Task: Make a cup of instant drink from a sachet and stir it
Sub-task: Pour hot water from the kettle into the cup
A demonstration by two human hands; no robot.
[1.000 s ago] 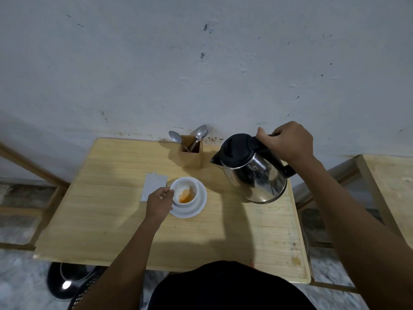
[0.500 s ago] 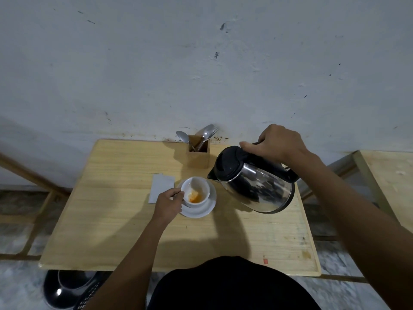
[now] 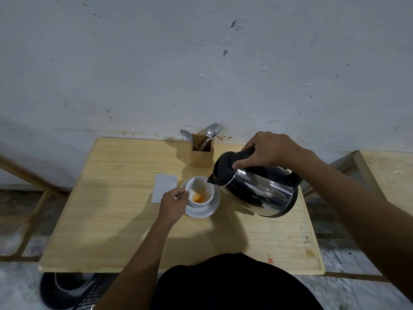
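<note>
From the head camera, looking down: a white cup (image 3: 199,193) stands on a white saucer (image 3: 202,211) near the middle of the pale wooden worktop (image 3: 116,220), with orange powder (image 3: 198,198) lying in its bottom. The left hand (image 3: 173,206) is at the cup's left side, its fingers closed around the cup's handle (the handle itself is mostly hidden by the fingers). The right hand (image 3: 271,149) is clenched on the black handle of a steel kettle (image 3: 257,189), which is tilted with its spout just above the cup's right rim; a thin stream of water (image 3: 199,184) runs from the spout down into the cup. The kettle hangs off the worktop, to the right of the cup and saucer. Just to the left of the saucer, beyond the left hand, a flat pale sachet (image 3: 164,186) lies on the worktop. At the back edge, against the wall, a wooden holder (image 3: 201,154) stands upright with spoons (image 3: 211,132) in it.
</note>
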